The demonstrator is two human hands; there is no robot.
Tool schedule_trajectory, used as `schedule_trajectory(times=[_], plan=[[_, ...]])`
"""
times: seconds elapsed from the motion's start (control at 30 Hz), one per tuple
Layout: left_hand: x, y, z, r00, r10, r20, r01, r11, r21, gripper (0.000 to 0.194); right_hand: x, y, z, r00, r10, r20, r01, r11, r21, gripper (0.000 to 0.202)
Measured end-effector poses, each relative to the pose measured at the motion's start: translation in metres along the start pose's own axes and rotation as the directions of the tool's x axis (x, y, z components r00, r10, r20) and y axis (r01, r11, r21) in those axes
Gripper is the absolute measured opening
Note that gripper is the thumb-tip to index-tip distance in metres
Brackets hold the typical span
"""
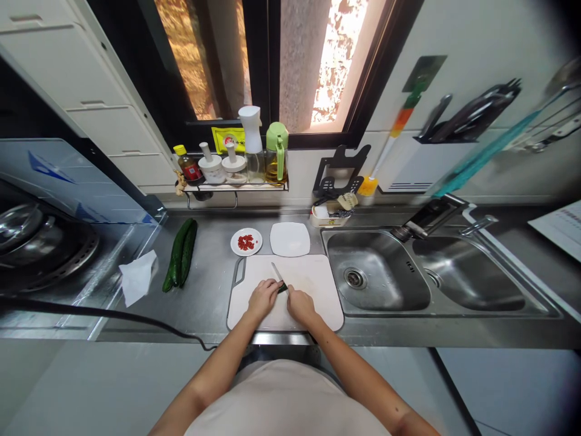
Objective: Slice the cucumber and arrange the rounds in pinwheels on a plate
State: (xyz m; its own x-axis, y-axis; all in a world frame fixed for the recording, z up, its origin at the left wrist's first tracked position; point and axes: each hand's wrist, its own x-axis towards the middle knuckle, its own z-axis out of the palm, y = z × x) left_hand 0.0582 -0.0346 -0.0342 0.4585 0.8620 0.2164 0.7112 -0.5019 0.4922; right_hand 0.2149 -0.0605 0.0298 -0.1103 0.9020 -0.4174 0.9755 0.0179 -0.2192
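Pale shirt, foremost. Green piece (likely cucumber, partly hidden): on the white cutting board, between the hands. Left hand: closed over the piece. Right hand: wrapped round a knife, blade slanting away leftward. Advisable: left hand tucked clear of the edge; short, even strokes. Pose: both hands low, drawn inward, nearly meeting. Beyond: dish of red bits; square plate.

Bench: two hands, one knife, one dark green piece, one cutting board, two plates; toward the left end, at least two cucumbers; toward the right, two sink basins. Shelf: two white jars, one spray bottle, one green-lidded jug, one yellow-capped bottle.
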Motion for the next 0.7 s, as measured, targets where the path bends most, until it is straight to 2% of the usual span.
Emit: schedule_trajectory(times=[0.3, 0.7], plan=[[-0.001, -0.001, 0.001, 1.0, -0.022, 0.019, 0.022, 1.0, 0.016, 0.03, -0.004, 0.001, -0.002, 1.0, 0.012, 0.023, -0.012, 1.0, 0.0, 0.036], [0.001, 0.002, -0.002, 0.997, -0.057, 0.045, 0.057, 0.998, -0.002, 0.031, -0.038, 0.012, 0.01, 0.991, 0.076, 0.107, -0.073, 0.997, -0.029, 0.033]])
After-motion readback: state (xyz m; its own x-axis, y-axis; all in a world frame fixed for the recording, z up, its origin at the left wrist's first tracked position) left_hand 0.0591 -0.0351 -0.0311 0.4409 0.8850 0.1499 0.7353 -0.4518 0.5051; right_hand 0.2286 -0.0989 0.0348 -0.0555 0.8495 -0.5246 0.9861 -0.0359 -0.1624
